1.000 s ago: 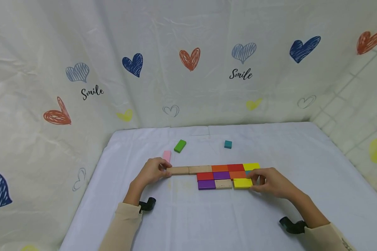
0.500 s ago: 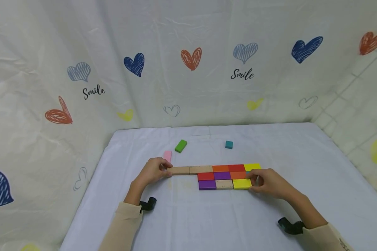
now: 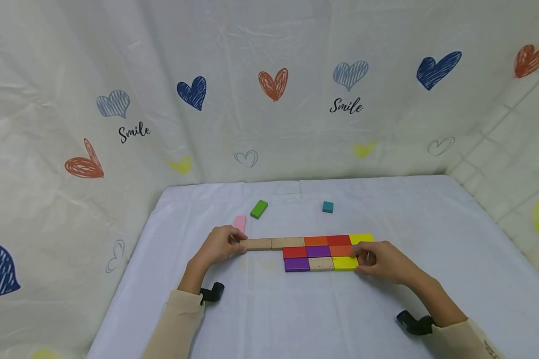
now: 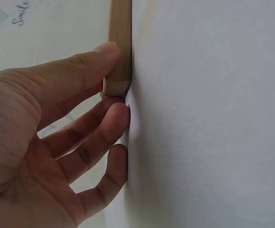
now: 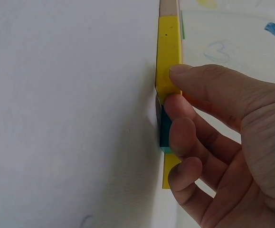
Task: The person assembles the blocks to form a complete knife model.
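Observation:
Flat wooden blocks lie edge to edge in three rows on the white cloth. My left hand (image 3: pixel 219 245) pinches the left end of a plain wooden block (image 3: pixel 257 244) in the back row; in the left wrist view its thumb lies on the long side. A yellow block (image 3: pixel 343 264) ends the front row on the right, and my right hand (image 3: pixel 386 261) grips it by its right end. Behind those fingers, a teal block (image 5: pixel 165 130) shows in the right wrist view. Beside the yellow block are a plain block (image 3: pixel 321 264) and a purple block (image 3: pixel 296 265).
Behind the rows lie a loose green block (image 3: pixel 259 209), a small teal block (image 3: pixel 327 207) and a pink block (image 3: pixel 240 223) partly hidden by the left hand. A heart-printed curtain (image 3: pixel 233 124) hangs along the table's far edge.
The right hand has slid the yellow block slightly left, closing the small gap to the plain block beside it. The left hand keeps its hold in place.

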A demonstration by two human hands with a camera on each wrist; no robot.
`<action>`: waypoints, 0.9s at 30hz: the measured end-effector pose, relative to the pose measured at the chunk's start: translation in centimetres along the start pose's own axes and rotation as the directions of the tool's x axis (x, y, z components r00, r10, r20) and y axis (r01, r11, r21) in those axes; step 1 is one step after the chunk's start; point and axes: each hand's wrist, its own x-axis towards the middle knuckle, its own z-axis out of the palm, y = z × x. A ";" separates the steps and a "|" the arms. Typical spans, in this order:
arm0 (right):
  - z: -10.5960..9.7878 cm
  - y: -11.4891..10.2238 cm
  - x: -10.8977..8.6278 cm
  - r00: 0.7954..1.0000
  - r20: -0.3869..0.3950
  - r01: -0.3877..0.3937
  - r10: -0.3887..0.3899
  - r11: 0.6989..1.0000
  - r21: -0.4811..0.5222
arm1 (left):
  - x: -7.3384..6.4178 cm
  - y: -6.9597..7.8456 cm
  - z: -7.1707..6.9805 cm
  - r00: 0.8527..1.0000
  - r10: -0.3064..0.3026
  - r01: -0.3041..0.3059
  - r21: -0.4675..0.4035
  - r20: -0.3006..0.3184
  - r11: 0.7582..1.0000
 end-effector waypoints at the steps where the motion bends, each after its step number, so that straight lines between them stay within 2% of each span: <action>1: 0.0 0.0 0.0 1.000 0.000 0.001 -0.001 1.000 0.002 | 0.0 0.0 0.0 1.000 0.000 0.000 -0.001 -0.001 1.000; 19: -0.5 0.1 0.3 1.000 0.000 0.022 -0.022 1.000 -0.003 | 0.1 -0.3 0.1 1.000 -0.009 0.009 -0.007 -0.008 1.000; 27: -3.0 -0.2 1.2 0.991 -0.128 0.030 -0.029 1.000 0.008 | 0.2 -0.4 0.2 1.000 -0.014 0.014 -0.004 -0.005 1.000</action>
